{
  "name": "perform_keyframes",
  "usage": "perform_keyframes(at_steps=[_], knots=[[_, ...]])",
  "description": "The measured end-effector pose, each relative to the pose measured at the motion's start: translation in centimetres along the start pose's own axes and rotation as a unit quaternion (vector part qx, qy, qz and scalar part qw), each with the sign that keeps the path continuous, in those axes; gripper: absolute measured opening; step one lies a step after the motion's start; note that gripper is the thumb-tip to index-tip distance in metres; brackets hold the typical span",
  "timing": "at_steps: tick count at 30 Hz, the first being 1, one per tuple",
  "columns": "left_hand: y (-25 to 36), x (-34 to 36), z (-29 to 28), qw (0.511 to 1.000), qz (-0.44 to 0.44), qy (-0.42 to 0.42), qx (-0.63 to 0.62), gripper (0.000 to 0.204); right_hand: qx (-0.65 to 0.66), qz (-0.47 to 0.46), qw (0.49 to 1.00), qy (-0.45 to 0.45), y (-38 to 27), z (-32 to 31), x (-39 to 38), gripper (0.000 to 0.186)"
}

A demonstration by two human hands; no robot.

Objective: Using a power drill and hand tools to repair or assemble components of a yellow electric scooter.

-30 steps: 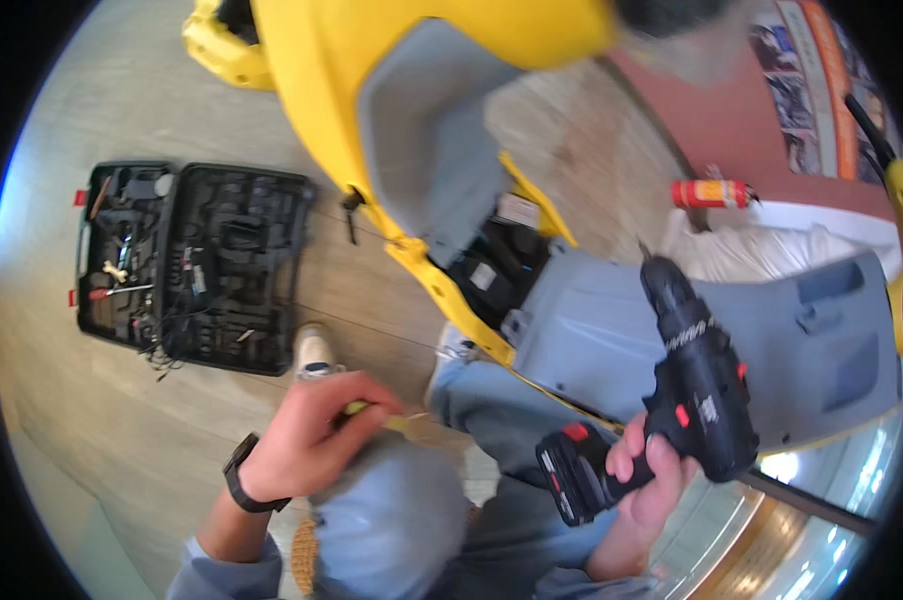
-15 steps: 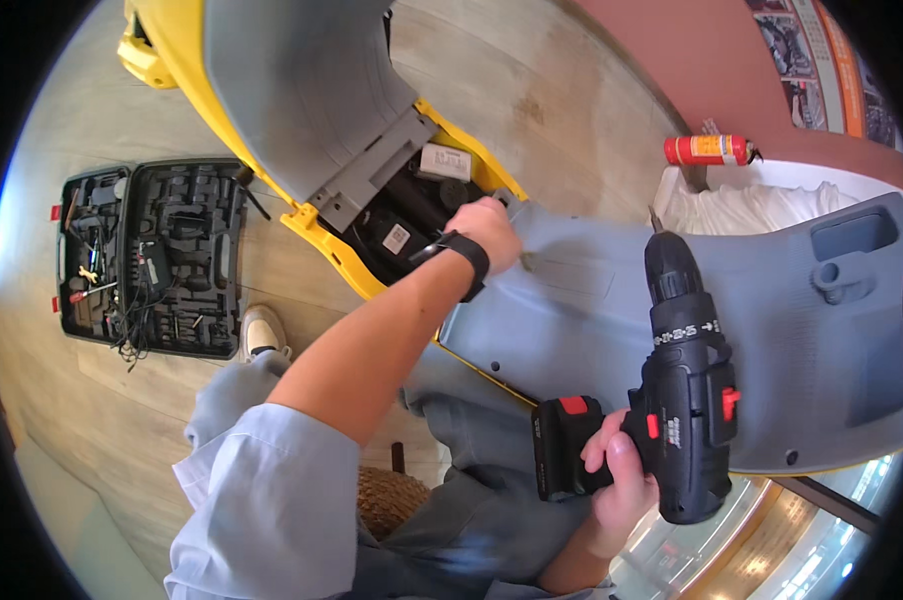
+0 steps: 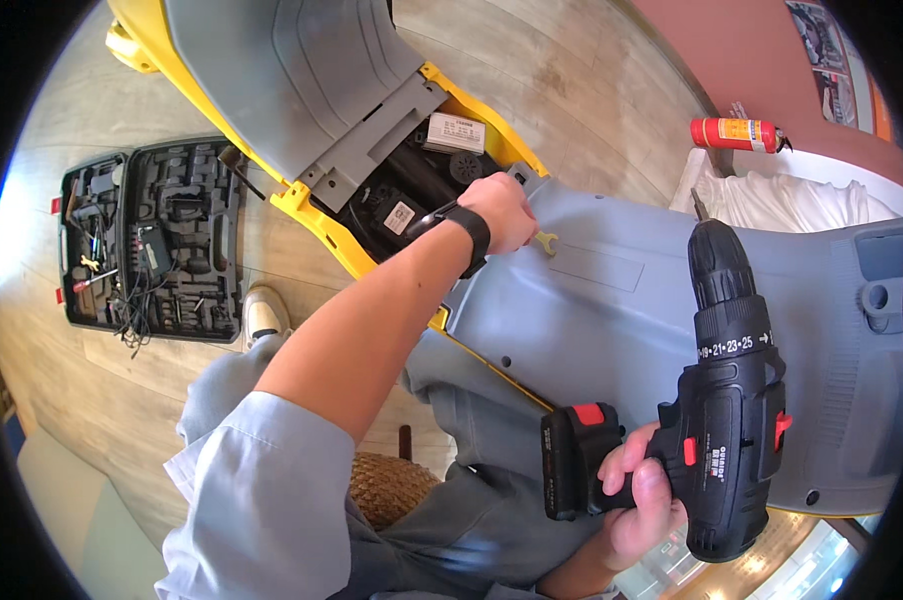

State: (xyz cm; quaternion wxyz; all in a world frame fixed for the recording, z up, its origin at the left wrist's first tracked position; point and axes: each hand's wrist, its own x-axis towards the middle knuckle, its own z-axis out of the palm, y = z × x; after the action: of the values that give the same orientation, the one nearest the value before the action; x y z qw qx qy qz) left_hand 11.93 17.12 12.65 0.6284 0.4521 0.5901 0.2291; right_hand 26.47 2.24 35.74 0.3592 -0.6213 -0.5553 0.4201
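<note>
— What is changed just now?
— The left hand point(image 3: 505, 213) comes from the lower left to the frame's centre, so the work is now at the left end of the smooth grey plastic panel point(image 3: 592, 320).
— And the grips?
— Left is closed, I believe around the small yellowish open-ended wrench point(image 3: 547, 243); its head sticks out just right of the hand. The right hand point(image 3: 637, 495), lower right, is wrapped around the black-and-red plastic cordless drill point(image 3: 732, 430).

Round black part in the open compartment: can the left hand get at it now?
Probably yes: the left hand is close beside the round black part, whose top shows uncovered, though the yellow wrench jutting from that hand may hamper its grip.
</note>
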Motion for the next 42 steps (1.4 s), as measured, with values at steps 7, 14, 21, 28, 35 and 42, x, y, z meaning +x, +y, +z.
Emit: perform_keyframes(at_steps=[7, 14, 21, 28, 35, 42], knots=[[1.2, 2.8, 1.4, 0.981, -0.071, -0.019, 0.178, 0.018, -0.008, 0.005, 1.000, 0.005, -0.3, 0.4, 0.1, 0.028], [4.2, 0.7, -1.3, 0.978, -0.026, -0.114, 0.173, 0.024, -0.002, 0.001, 1.000, 0.025, -0.3, 0.4, 0.0, 0.033], [4.5, 2.1, -0.9, 0.970, -0.067, -0.148, 0.181, 0.023, 0.001, 0.010, 1.000, 0.017, -0.2, 0.4, 0.1, 0.038], [-0.4, 3.2, -0.2, 0.977, -0.030, -0.153, 0.144, 0.021, 0.063, 0.039, 0.996, 0.056, -0.2, 0.4, -0.1, 0.063], [0.4, 3.4, 0.7, 0.946, 0.170, -0.003, 0.277, 0.016, 0.017, 0.005, 1.000, 0.022, -0.1, 0.3, 0.5, 0.035], [-0.8, 2.3, 2.5, 0.970, 0.129, -0.045, 0.200, 0.023, 0.014, 0.023, 0.999, 0.030, 0.0, 0.4, 0.4, 0.035]])
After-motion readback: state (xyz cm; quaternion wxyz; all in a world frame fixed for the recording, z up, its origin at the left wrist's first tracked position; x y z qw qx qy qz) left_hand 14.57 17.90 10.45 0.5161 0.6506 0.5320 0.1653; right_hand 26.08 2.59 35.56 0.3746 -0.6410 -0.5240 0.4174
